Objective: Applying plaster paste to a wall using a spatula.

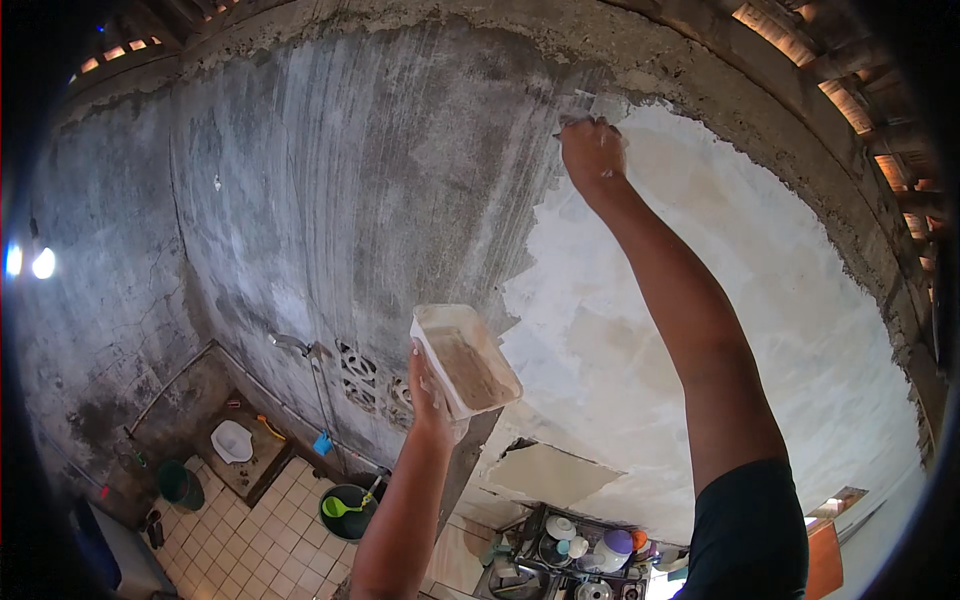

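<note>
**Noted nearest the camera: dark sleeve [750, 535] on right arm [690, 310], raised to a part-coated wall**

Observed left forearm [402, 515] rising from lower edge. Found left hand [428, 400] gripping pale rectangular tray [468, 358], thumb along its near side wall, other fingers largely hidden. Located tray at mid-view, tilted, well below right hand [592, 152]; saw beige smears inside.

Recorded right fingers curled together around a flat tool [563, 132], mostly covered by the fist, up against the wall at the coating's upper edge.

Surface: logged grey wall [400, 150], streaked and blotchy, to the left; pale coat [740, 260], patchy white to cream, to the right, meeting the grey in a jagged border. Marked rough bare band [640, 50] arching above both.

Room: noted roof timbers [850, 65] with light through gaps; lit bulb [43, 263] at far left; vent blocks [358, 378] low in the wall. Saw below: squat toilet [232, 442], green bucket [180, 485], tiled floor [240, 545], green dipper [340, 507] in dark basin [350, 530], crowded cookware [612, 552] at lower centre.
</note>
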`<state>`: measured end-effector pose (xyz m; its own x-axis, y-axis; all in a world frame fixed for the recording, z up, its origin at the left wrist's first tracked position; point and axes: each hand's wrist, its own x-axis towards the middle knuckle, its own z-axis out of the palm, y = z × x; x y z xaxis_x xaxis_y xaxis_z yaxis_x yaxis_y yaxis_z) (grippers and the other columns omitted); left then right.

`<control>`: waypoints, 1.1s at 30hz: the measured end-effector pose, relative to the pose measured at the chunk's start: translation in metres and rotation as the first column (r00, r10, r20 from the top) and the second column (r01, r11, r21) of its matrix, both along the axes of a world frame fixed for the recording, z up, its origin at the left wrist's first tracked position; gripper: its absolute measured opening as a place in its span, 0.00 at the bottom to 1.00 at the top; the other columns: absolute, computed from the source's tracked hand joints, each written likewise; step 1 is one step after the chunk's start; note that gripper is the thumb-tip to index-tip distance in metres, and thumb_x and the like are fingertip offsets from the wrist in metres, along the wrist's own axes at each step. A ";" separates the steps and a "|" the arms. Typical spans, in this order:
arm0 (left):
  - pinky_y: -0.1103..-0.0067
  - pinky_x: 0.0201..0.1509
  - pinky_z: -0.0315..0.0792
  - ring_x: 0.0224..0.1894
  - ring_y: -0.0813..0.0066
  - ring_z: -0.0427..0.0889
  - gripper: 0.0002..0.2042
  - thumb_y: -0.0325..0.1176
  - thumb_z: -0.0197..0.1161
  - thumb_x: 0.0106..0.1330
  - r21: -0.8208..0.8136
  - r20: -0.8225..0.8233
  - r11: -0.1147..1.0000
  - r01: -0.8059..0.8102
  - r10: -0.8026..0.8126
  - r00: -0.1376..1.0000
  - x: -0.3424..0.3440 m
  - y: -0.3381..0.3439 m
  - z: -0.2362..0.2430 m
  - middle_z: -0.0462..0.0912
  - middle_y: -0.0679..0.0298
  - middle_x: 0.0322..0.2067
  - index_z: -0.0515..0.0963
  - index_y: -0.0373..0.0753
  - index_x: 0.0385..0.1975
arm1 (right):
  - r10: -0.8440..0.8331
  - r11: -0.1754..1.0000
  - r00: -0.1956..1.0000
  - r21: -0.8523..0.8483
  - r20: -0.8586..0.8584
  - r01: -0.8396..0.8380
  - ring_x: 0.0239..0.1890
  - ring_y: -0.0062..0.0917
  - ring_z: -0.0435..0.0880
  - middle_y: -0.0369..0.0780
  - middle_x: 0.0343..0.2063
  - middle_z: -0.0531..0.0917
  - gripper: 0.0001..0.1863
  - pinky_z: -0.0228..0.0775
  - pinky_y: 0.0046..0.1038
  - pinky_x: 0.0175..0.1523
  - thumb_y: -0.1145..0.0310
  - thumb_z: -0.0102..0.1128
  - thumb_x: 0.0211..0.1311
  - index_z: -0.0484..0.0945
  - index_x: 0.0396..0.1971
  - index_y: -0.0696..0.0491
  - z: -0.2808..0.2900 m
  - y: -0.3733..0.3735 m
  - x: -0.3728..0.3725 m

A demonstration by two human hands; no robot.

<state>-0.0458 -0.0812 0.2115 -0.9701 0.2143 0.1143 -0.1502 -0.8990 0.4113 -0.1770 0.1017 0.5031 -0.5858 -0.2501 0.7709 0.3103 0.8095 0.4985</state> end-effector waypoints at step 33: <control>0.64 0.56 0.68 0.54 0.60 0.72 0.28 0.55 0.45 0.68 0.080 0.060 0.992 -0.092 0.088 0.994 0.029 -0.025 -0.107 0.71 0.59 0.54 0.62 0.42 0.61 | 0.150 0.986 0.828 -0.139 0.541 -0.087 0.33 0.31 0.80 0.44 0.29 0.80 0.07 0.72 0.32 0.32 0.70 0.57 0.51 0.83 0.25 0.56 -0.293 0.001 0.019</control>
<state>-0.0167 -0.1067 0.1047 -0.9904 0.1180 0.0726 -0.0880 -0.9406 0.3279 -0.1582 0.1023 0.2098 -0.8904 -0.2819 0.3574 -0.0902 0.8789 0.4684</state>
